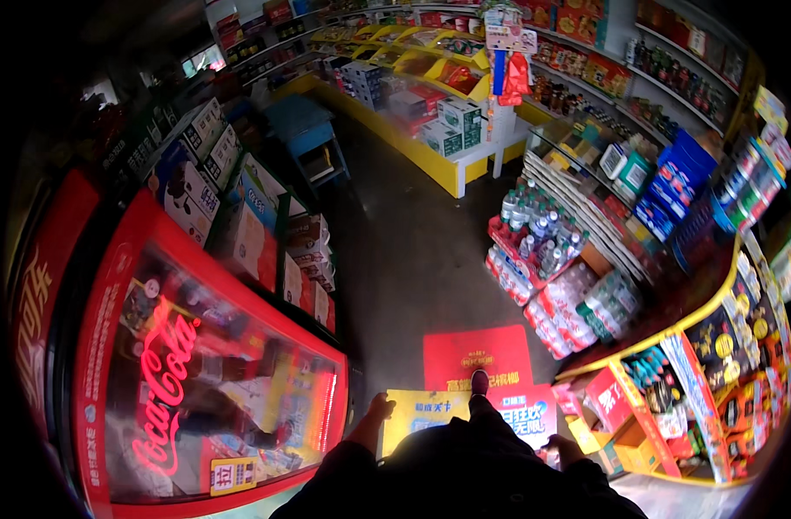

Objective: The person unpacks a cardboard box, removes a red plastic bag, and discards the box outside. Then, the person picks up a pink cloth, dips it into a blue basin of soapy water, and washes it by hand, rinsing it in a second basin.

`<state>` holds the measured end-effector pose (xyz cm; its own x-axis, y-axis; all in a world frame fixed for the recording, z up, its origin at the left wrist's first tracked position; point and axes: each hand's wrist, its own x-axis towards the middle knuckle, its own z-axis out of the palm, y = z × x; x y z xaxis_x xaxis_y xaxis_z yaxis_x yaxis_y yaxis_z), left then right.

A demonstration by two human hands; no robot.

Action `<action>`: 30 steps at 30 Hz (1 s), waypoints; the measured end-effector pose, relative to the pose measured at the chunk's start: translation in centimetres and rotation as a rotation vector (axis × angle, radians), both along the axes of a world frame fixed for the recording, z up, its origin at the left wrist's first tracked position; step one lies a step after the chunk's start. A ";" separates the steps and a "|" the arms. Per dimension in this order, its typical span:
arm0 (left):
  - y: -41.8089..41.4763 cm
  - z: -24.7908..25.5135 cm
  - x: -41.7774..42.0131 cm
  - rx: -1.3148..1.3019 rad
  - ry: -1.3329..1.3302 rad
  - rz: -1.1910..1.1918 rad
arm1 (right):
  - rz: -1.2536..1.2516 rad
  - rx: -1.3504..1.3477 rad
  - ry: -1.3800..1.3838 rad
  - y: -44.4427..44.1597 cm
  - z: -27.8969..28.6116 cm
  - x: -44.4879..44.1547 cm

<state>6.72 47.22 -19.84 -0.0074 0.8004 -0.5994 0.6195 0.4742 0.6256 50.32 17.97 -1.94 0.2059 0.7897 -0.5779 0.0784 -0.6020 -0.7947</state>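
Observation:
My left hand [377, 415] hangs low at my side with its fingers curled, between the red Coca-Cola display fridge [239, 279] and a yellow printed floor mat [402, 425]. At my other side, my right hand [564, 447] is also curled, near a pink and white printed mat [531, 415] and a cardboard box [635, 447]. Nothing shows in either hand, but the fingers are too small and dark to make out. One shoe [479, 383] is forward, over the edge of a red mat [476, 353].
A dark floor aisle [408, 259] runs ahead. Stacked cartons [246, 240] and a blue stool [301, 123] line its left. Bottled drinks [538, 227] stand before a glass counter [577, 149] on the right. A yellow-edged snack rack [726, 363] is nearby. Yellow snack bins [428, 61] lie farther back.

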 end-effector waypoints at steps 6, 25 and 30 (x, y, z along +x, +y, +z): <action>6.4 1.2 -0.7 -0.344 0.024 0.353 | 0.659 -0.198 -0.759 16.1 -11.8 14.3; 43.5 2.7 -1.6 -0.438 -0.129 0.668 | 0.846 0.024 -0.919 87.1 -7.4 7.1; 67.5 1.0 -4.5 -0.405 -0.879 0.498 | 0.807 -0.274 -0.953 92.5 -9.2 15.3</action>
